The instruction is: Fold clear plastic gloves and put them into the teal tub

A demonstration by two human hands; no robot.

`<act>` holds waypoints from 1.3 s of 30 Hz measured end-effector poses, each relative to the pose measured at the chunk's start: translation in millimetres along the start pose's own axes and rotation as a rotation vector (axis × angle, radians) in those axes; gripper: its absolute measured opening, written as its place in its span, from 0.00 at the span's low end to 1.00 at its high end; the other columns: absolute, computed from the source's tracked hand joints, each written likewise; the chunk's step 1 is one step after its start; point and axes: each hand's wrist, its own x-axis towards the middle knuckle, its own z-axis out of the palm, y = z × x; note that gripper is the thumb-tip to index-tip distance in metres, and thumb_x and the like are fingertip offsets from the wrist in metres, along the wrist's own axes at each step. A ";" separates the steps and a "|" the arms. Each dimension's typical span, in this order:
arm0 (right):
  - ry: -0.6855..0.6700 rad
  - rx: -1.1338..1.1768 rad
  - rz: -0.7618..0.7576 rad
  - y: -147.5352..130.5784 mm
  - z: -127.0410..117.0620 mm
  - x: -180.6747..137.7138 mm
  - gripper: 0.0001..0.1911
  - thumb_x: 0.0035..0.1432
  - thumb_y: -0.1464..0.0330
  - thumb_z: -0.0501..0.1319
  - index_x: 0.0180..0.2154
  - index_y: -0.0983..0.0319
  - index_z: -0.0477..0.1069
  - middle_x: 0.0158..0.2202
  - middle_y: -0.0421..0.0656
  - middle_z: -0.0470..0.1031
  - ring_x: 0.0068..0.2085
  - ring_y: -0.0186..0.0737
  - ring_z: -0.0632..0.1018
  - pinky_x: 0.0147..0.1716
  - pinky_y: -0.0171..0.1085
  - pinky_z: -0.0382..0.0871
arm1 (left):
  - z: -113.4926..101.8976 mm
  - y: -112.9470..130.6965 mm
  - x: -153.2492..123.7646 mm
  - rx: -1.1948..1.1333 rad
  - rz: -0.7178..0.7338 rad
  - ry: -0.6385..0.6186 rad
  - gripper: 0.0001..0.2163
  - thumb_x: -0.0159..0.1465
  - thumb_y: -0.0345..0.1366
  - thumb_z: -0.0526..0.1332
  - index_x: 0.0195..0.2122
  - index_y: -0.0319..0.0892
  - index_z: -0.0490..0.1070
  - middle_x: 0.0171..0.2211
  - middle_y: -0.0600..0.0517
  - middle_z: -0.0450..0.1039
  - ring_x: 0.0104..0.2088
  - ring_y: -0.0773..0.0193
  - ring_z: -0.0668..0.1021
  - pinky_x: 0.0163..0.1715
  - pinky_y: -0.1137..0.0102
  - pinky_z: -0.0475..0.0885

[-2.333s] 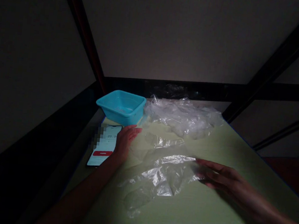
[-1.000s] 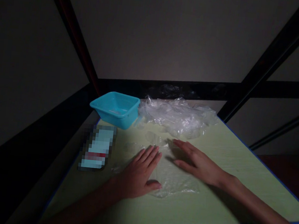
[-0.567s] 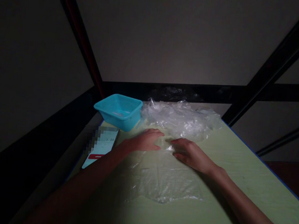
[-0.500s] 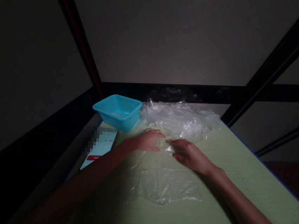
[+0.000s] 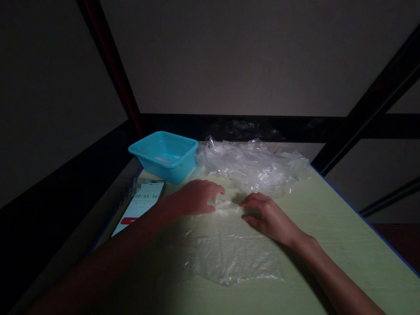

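1. Where the two hands meet, a clear bag (image 5: 231, 246) lies spread flat on the table (image 5: 335, 249), its near edge toward the person and its far edge under the fingers.
2. Left hand (image 5: 195, 197): fingers bent, tips pressing or pinching the far edge of the bag; whether film is truly caught between thumb and fingers I cannot tell in this dim light.
3. Right hand (image 5: 269, 217): fingers curled, tips on the same far edge, just beside the left hand; again I cannot tell if it pinches the film or only rests on it.
4. Beyond the hands, a loose pile (image 5: 254, 164) of similar clear film sits at the back of the table, very near the fingertips.
5. A blue tub (image 5: 163, 155) stands left of the pile, and a phone (image 5: 139, 206) with a lit timer screen lies beside the left forearm.
6. Likely risks, as I judge them: the film is thin and slick, so a weak pinch could slip off or lift only one layer; a pull could drag the flattened bag into wrinkles; fingers so close to the pile could snag another sheet; the left forearm could nudge the phone toward the table's edge.
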 end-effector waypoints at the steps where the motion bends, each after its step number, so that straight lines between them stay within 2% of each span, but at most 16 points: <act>1: -0.018 -0.004 -0.029 -0.2 -0.7 -0.4 0.09 0.54 0.74 0.60 0.40 0.66 0.72 0.38 0.49 0.74 0.41 0.45 0.74 0.41 0.45 0.70 | -1.1 0.3 -4.5 -0.012 -0.022 -0.005 0.18 0.52 0.25 0.62 0.46 0.38 0.70 0.34 0.52 0.75 0.35 0.62 0.76 0.37 0.70 0.68; 5: -0.103 0.006 -0.095 -3.0 -5.5 -3.1 0.09 0.57 0.69 0.60 0.40 0.65 0.72 0.39 0.49 0.74 0.41 0.44 0.74 0.41 0.45 0.70 | -0.5 5.0 -23.0 -0.093 -0.087 -0.013 0.16 0.53 0.29 0.62 0.44 0.39 0.71 0.35 0.52 0.75 0.32 0.63 0.75 0.35 0.69 0.68; 8: -0.153 0.035 -0.112 -6.7 -10.5 -4.6 0.09 0.58 0.67 0.59 0.39 0.65 0.72 0.38 0.48 0.74 0.40 0.43 0.75 0.40 0.43 0.71 | 4.2 8.0 -36.2 -0.129 -0.063 -0.004 0.15 0.53 0.30 0.63 0.43 0.40 0.71 0.36 0.52 0.75 0.34 0.62 0.75 0.38 0.67 0.68; 11: -0.173 0.048 -0.113 -9.9 -12.4 -5.8 0.11 0.60 0.65 0.57 0.40 0.65 0.72 0.38 0.49 0.74 0.40 0.43 0.75 0.41 0.43 0.71 | 10.3 6.5 -46.1 -0.165 -0.046 0.009 0.16 0.53 0.35 0.65 0.43 0.42 0.71 0.38 0.51 0.74 0.39 0.59 0.75 0.43 0.65 0.68; 14: -0.168 0.059 -0.109 -12.0 -9.4 -6.7 0.19 0.62 0.62 0.55 0.49 0.68 0.68 0.47 0.53 0.72 0.48 0.46 0.73 0.47 0.46 0.69 | 16.0 2.5 -52.2 -0.204 -0.003 0.044 0.18 0.54 0.39 0.64 0.46 0.44 0.69 0.45 0.49 0.72 0.48 0.56 0.72 0.50 0.62 0.65; 17: -0.213 0.066 -0.150 -14.1 -3.8 -6.3 0.29 0.62 0.58 0.53 0.59 0.67 0.57 0.60 0.55 0.61 0.60 0.47 0.63 0.56 0.48 0.61 | 20.5 -0.1 -56.4 -0.223 0.070 0.052 0.18 0.56 0.38 0.62 0.47 0.42 0.68 0.49 0.47 0.71 0.50 0.56 0.70 0.52 0.62 0.64; 20: -0.279 0.072 -0.185 -16.6 1.1 -5.8 0.35 0.61 0.56 0.53 0.63 0.67 0.48 0.64 0.55 0.50 0.64 0.47 0.53 0.61 0.49 0.52 | 24.3 -0.8 -60.2 -0.215 0.133 0.059 0.16 0.56 0.34 0.61 0.47 0.41 0.68 0.50 0.46 0.70 0.51 0.56 0.70 0.52 0.61 0.64; 23: -0.340 0.076 -0.184 -17.8 5.7 -7.4 0.38 0.61 0.54 0.52 0.64 0.69 0.44 0.65 0.56 0.45 0.65 0.47 0.48 0.62 0.49 0.47 | 28.2 -1.9 -62.4 -0.207 0.157 0.072 0.16 0.55 0.32 0.62 0.46 0.40 0.68 0.49 0.45 0.70 0.50 0.56 0.71 0.51 0.61 0.65; 27: -0.382 0.077 -0.159 -16.3 12.0 -12.7 0.39 0.61 0.53 0.52 0.64 0.67 0.42 0.65 0.54 0.44 0.65 0.48 0.48 0.62 0.51 0.45 | 32.4 -4.2 -61.9 -0.193 0.152 0.079 0.14 0.56 0.30 0.61 0.44 0.40 0.68 0.47 0.46 0.71 0.49 0.57 0.71 0.50 0.61 0.65; 35: -0.396 0.051 -0.150 -16.6 15.6 -15.5 0.40 0.60 0.52 0.51 0.64 0.67 0.40 0.66 0.54 0.41 0.65 0.48 0.44 0.62 0.53 0.42 | 35.6 -4.0 -61.0 -0.179 0.167 0.079 0.15 0.57 0.29 0.60 0.46 0.38 0.68 0.48 0.45 0.71 0.49 0.58 0.71 0.51 0.63 0.64; 39: -0.385 0.046 -0.162 -18.2 15.4 -14.6 0.41 0.61 0.52 0.51 0.65 0.68 0.38 0.66 0.55 0.39 0.66 0.47 0.43 0.62 0.52 0.40 | 35.2 -0.6 -59.8 -0.171 0.191 0.064 0.16 0.58 0.33 0.60 0.48 0.38 0.67 0.53 0.43 0.68 0.53 0.56 0.69 0.54 0.60 0.62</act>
